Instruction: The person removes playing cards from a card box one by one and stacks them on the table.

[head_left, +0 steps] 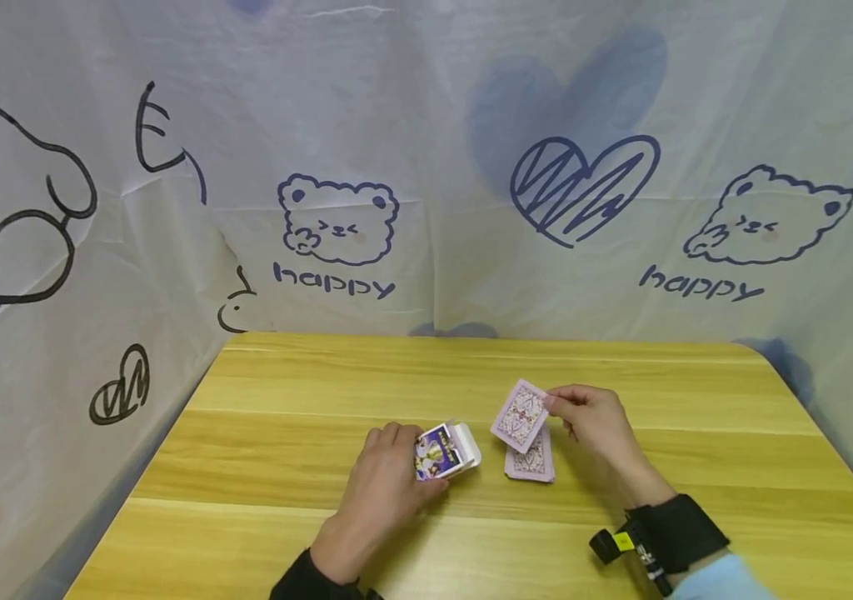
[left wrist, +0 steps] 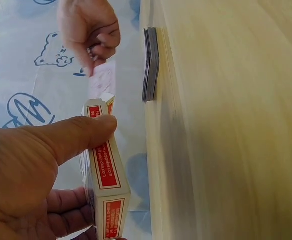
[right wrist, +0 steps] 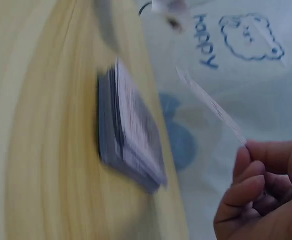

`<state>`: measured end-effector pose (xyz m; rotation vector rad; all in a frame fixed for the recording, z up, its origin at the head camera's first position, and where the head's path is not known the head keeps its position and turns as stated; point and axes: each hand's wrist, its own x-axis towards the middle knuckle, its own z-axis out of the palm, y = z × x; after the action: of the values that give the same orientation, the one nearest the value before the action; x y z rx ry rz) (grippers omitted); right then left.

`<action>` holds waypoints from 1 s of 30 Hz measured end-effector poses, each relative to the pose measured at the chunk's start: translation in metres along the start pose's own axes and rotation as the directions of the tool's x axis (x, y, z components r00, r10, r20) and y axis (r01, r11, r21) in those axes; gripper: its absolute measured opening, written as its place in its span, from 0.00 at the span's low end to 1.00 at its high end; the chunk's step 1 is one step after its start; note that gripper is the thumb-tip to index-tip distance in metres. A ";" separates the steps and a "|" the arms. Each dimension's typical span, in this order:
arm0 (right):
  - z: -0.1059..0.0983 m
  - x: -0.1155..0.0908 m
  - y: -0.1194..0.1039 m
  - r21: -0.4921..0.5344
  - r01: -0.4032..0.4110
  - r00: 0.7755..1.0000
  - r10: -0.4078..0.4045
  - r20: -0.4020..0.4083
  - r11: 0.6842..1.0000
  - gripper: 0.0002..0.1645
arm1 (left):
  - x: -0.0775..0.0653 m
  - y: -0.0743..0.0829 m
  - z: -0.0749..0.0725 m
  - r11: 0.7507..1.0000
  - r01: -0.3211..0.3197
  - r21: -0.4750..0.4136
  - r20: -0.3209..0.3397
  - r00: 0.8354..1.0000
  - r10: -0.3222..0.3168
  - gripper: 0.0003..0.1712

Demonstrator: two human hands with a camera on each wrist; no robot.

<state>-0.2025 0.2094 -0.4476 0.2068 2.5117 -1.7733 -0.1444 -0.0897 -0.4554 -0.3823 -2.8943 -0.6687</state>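
My left hand (head_left: 387, 479) grips a small playing card box (head_left: 437, 452) from its left side, thumb along the near edge. The box's white flap stands open on the right, and red printed panels show on its sides in the left wrist view. Between thumb and fingertips my right hand (head_left: 597, 421) pinches a playing card (head_left: 522, 415) by its edge, patterned pink back facing up. Seen edge-on in the right wrist view, that card is raised above the deck of cards (right wrist: 136, 130). The deck lies stacked on the table, its upper part overlapped by the card in the head view.
The yellow wood-grain table (head_left: 269, 454) extends around both hands. White cloth (head_left: 441, 125) with drawn bears and hearts hangs behind it and along both sides. A black wrist strap (head_left: 675, 533) with a small camera sits on the right wrist.
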 end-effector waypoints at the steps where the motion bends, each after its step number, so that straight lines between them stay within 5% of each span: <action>1: -0.004 0.003 0.002 -0.031 0.003 1.000 -0.002 0.022 0.999 0.17 | 0.000 -0.001 0.000 1.000 -0.001 -0.003 0.000 1.000 0.001 0.42; 12: -0.017 0.016 0.014 -0.167 -0.040 0.977 0.073 0.198 0.985 0.15 | 0.001 -0.002 -0.001 1.000 -0.020 -0.003 0.008 1.000 0.020 0.41; 20: -0.004 0.025 0.018 -0.224 -0.018 0.979 0.062 0.194 0.975 0.11 | -0.001 0.000 0.000 1.000 -0.024 -0.009 0.010 1.000 0.024 0.42; 25: 0.006 0.025 0.023 -0.369 0.091 0.986 -0.032 0.164 0.925 0.07 | -0.002 -0.001 0.001 1.000 -0.013 -0.016 0.022 1.000 0.013 0.42; 30: 0.013 0.022 0.024 -0.471 0.118 0.988 -0.055 0.147 0.874 0.06 | -0.002 0.001 0.002 1.000 -0.006 -0.017 0.029 1.000 0.007 0.42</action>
<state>-0.2209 0.2070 -0.4774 -0.0488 2.7941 -1.0823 -0.1423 -0.0887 -0.4574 -0.4068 -2.9148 -0.6928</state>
